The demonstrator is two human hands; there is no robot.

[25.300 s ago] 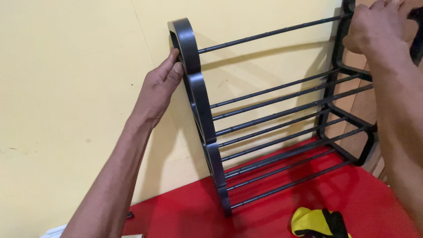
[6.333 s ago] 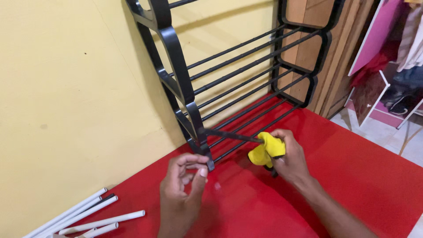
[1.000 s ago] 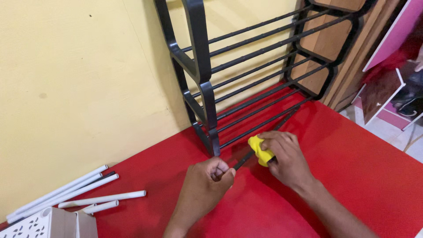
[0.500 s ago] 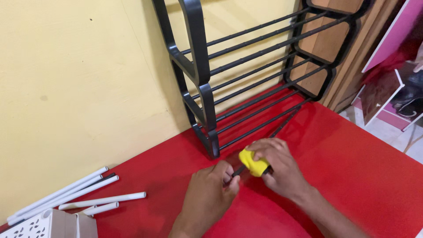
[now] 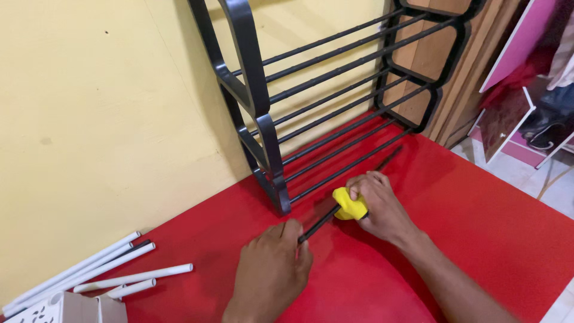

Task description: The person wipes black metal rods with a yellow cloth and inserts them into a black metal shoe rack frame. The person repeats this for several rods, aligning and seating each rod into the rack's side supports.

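A black metal rod [image 5: 320,222] lies slanted on the red floor mat [image 5: 478,227] in front of a black shoe rack [image 5: 269,143]. My left hand [image 5: 270,274] grips the rod's near end. My right hand [image 5: 378,203] presses a yellow cloth [image 5: 347,205] around the rod a little farther up. The rod's far end [image 5: 391,157] pokes out beyond my right hand toward the rack's lowest bars. The rack stands upright against the yellow wall [image 5: 89,107].
Several white tubes [image 5: 113,272] lie on the mat at the lower left, beside a white perforated panel [image 5: 42,308]. A wooden cabinet [image 5: 472,66] stands right of the rack. A pink-and-white shelf unit [image 5: 520,90] with shoes sits at the far right on pale tiles.
Both hands and the rod have drawn back from the rack's foot toward me. The yellow cloth has slid along the rod in my right hand.
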